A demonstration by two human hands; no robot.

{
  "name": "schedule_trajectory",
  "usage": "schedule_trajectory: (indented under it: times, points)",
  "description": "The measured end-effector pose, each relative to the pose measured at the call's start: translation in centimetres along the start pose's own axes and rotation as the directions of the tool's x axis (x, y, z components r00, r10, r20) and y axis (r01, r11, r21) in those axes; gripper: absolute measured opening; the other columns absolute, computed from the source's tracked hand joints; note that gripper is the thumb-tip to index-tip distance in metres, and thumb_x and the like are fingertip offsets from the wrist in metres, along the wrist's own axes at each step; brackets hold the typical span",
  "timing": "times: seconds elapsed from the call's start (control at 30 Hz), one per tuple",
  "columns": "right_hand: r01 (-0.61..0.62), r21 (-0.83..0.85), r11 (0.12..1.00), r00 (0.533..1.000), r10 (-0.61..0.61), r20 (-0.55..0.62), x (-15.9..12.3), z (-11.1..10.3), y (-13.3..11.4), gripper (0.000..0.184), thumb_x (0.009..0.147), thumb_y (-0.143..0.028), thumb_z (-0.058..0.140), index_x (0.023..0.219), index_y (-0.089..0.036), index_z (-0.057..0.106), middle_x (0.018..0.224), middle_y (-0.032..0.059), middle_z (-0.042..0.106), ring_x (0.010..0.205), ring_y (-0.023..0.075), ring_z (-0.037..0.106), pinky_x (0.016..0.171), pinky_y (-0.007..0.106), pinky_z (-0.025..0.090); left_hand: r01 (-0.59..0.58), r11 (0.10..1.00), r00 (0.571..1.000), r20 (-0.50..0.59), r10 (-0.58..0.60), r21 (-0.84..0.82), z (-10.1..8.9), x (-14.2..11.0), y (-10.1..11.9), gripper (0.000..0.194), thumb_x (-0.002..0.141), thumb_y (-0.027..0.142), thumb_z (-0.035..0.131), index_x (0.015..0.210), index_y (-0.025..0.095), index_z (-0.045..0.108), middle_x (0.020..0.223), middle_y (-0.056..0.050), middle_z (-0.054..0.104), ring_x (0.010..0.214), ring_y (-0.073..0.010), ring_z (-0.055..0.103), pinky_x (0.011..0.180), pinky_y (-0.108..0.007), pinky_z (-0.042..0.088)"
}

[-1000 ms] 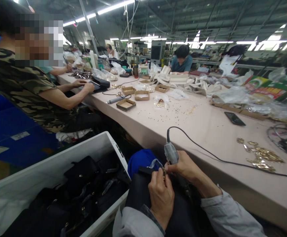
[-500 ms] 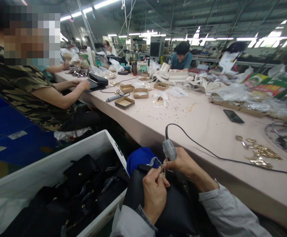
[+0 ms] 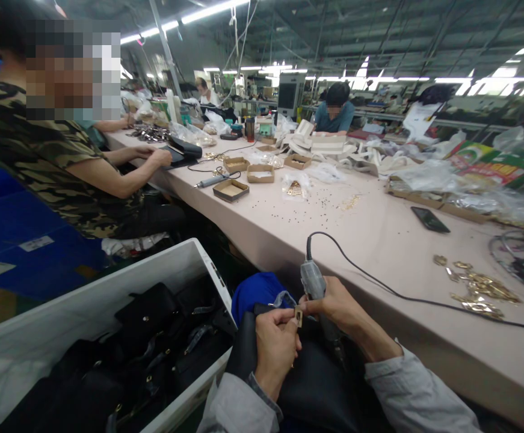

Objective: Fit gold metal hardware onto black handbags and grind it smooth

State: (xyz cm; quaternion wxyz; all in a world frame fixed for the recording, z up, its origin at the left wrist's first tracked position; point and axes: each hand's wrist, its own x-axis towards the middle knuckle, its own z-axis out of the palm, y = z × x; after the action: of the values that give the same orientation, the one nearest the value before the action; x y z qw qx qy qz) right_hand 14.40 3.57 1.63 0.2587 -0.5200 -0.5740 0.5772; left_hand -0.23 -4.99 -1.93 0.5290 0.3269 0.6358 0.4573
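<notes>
My left hand pinches a small gold metal clasp piece between thumb and fingers. Wrapped around a grey corded electric screwdriver is my right hand, its thumb and fingertip also at the clasp piece's edge. The screwdriver's cord end points up, and its lower part is mostly hidden behind the hand. Beneath both hands lies a black bag on my lap, with a clear-wrapped strap or handle at its far edge and blue cloth behind.
A white bin of black bags stands at my left. On the table are gold hardware pieces, a phone, small cardboard boxes and scattered screws. The black cord crosses the table. A co-worker sits at left.
My left hand has shifted slightly left, and the gold clasp piece now shows more of its face. The screwdriver stays in my right hand. The whole view has shifted a little.
</notes>
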Motion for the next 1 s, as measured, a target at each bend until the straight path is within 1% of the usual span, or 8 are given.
schedule_trajectory:
  times: [0.1,0.27,0.4,0.5,0.6,0.83,0.93,1.0]
  points:
    - [-0.010,-0.005,1.000,1.000,0.009,-0.019,-0.1,0.0,0.1,0.018,0.058,-0.013,0.079,0.071,-0.014,0.066,0.065,0.0044,0.072,0.053,0.0151,0.058,0.050,0.026,0.046,-0.009,1.000,1.000,-0.011,0.009,-0.005,0.1,0.1,-0.1,0.029,0.080,0.029,0.060,0.090,0.008,0.076,0.042,0.002,0.056,0.031,-0.0089,0.042,0.031,-0.019,0.031]
    - [0.011,-0.002,1.000,1.000,-0.011,-0.014,-0.2,-0.2,0.5,0.017,0.062,-0.018,0.080,0.069,-0.015,0.065,0.062,0.0041,0.071,0.053,0.0156,0.060,0.049,0.025,0.046,-0.001,0.999,0.998,-0.066,-0.002,-0.045,0.3,0.1,0.0,0.022,0.076,0.025,0.062,0.088,0.009,0.071,0.048,0.000,0.061,0.035,-0.0099,0.050,0.035,-0.019,0.037]
    - [-0.042,-0.025,0.999,0.998,0.043,0.043,-0.5,-0.5,1.1,0.018,0.061,-0.018,0.079,0.071,-0.015,0.065,0.063,0.0050,0.072,0.053,0.0174,0.062,0.046,0.025,0.046,-0.021,0.998,0.996,-0.091,0.015,-0.067,0.4,0.0,0.2,0.020,0.075,0.025,0.062,0.088,0.010,0.068,0.051,0.000,0.062,0.036,-0.0100,0.051,0.035,-0.019,0.038]
    - [-0.081,-0.016,0.997,0.993,0.083,0.086,-0.7,-0.6,1.6,0.020,0.062,-0.021,0.080,0.073,-0.015,0.064,0.060,0.0038,0.071,0.051,0.0169,0.062,0.045,0.024,0.045,-0.041,0.997,0.994,-0.101,0.034,-0.068,0.6,-0.1,0.0,0.018,0.076,0.025,0.062,0.086,0.011,0.068,0.052,-0.001,0.063,0.036,-0.0102,0.051,0.035,-0.019,0.039]
    - [-0.103,-0.005,0.995,0.991,0.103,0.086,-0.9,-0.4,1.8,0.022,0.060,-0.021,0.080,0.073,-0.015,0.062,0.059,0.0028,0.069,0.051,0.0164,0.062,0.045,0.023,0.044,-0.063,0.996,0.992,-0.109,0.056,-0.064,0.7,-0.1,-0.3,0.017,0.077,0.026,0.063,0.084,0.012,0.069,0.052,-0.002,0.064,0.038,-0.0111,0.054,0.036,-0.020,0.041]
    - [-0.100,0.012,0.995,0.993,0.099,0.066,-1.1,-0.1,2.0,0.024,0.061,-0.023,0.079,0.075,-0.016,0.061,0.058,0.0011,0.068,0.052,0.0167,0.061,0.045,0.024,0.045,-0.040,0.998,0.987,-0.152,0.046,0.038,0.9,-0.1,-0.6,0.016,0.081,0.027,0.061,0.084,0.013,0.068,0.058,-0.005,0.072,0.042,-0.0149,0.062,0.038,-0.021,0.044]
    - [-0.112,0.007,0.994,0.993,0.112,0.049,-0.9,-0.1,2.4,0.022,0.061,-0.022,0.078,0.074,-0.017,0.061,0.058,0.0015,0.068,0.051,0.0158,0.059,0.046,0.024,0.045,-0.026,0.993,0.984,-0.171,0.046,0.118,1.0,0.1,-0.4,0.015,0.083,0.026,0.060,0.084,0.014,0.068,0.061,-0.006,0.075,0.040,-0.0154,0.062,0.038,-0.023,0.045]
    - [-0.115,0.016,0.993,0.992,0.114,0.050,-0.7,-0.1,2.6,0.022,0.061,-0.021,0.078,0.073,-0.017,0.060,0.058,0.0013,0.068,0.050,0.0155,0.059,0.045,0.024,0.044,-0.030,0.984,0.980,-0.186,0.063,0.177,1.1,0.2,-0.3,0.015,0.083,0.026,0.060,0.081,0.014,0.070,0.059,-0.006,0.074,0.042,-0.0163,0.064,0.041,-0.024,0.046]
